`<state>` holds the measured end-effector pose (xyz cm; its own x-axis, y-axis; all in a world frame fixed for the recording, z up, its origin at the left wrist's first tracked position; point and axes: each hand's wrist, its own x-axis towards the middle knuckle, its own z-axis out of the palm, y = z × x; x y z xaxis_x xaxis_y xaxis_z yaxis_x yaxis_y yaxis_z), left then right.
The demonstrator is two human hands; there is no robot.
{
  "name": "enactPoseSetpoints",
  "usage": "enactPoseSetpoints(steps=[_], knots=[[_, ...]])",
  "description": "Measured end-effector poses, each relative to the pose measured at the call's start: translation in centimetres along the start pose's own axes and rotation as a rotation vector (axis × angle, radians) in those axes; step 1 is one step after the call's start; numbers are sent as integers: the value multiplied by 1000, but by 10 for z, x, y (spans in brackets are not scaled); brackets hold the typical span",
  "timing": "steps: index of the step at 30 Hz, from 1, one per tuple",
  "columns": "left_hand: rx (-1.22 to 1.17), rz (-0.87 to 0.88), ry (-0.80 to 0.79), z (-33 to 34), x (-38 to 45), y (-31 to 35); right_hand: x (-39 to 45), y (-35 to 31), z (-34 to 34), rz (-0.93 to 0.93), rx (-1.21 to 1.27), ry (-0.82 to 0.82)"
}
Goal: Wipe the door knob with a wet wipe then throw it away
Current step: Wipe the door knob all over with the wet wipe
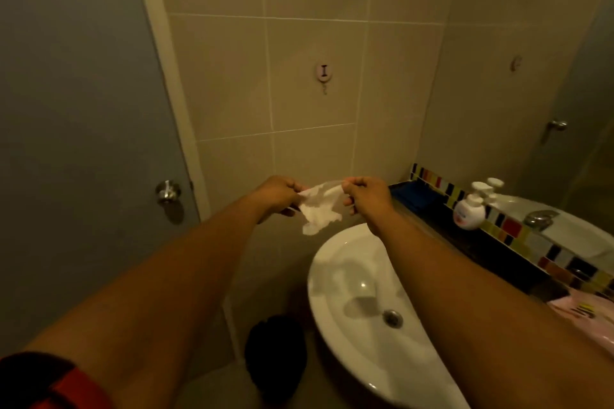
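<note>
Two hands are counted: left hand [275, 192] at 11 o'clock of centre, right hand [368, 196] at 1 o'clock. One wet wipe [319, 209] is held between them. One door knob [168, 191] is seen at 9 o'clock on one door [76, 103]. One sink [362, 305] is at 5 o'clock, one dark bin [275, 352] at 6 o'clock. One pump bottle [470, 207] is at 3 o'clock. One wall hook [324, 72] is at 12 o'clock.

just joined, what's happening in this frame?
A person holds a wet wipe stretched between the left hand and right hand, spreading it open in front of a tiled wall, above the edge of the sink. The door knob sits off to the left, untouched by the wipe. A dark bin stands on the floor below.
</note>
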<state>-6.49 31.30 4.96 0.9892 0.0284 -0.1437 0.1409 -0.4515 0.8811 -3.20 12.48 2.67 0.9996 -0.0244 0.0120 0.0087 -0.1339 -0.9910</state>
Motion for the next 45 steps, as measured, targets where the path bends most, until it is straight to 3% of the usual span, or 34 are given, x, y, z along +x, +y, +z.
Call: enactPoseSetpoints(steps=[9,15,20,26,34,45], knots=[[-114,-56,269,-80,-80,-65,-73,-23,107,42,114,-203],[-20,-20,267,-112,-116,-98,-104,-26,153,115,-52,-470],[34,-45,241,-141,-135,-123,-110,-22,188,40,-195,-411],[30,-207,205,-182,-141,-161,-93,-15,230,75,-219,-400],[-144,-242,358,-234,-85,-194,-28,5,299,140,-210,-464],[-142,-287,684,-293,72,-235,106,29,386,378,-41,-420]])
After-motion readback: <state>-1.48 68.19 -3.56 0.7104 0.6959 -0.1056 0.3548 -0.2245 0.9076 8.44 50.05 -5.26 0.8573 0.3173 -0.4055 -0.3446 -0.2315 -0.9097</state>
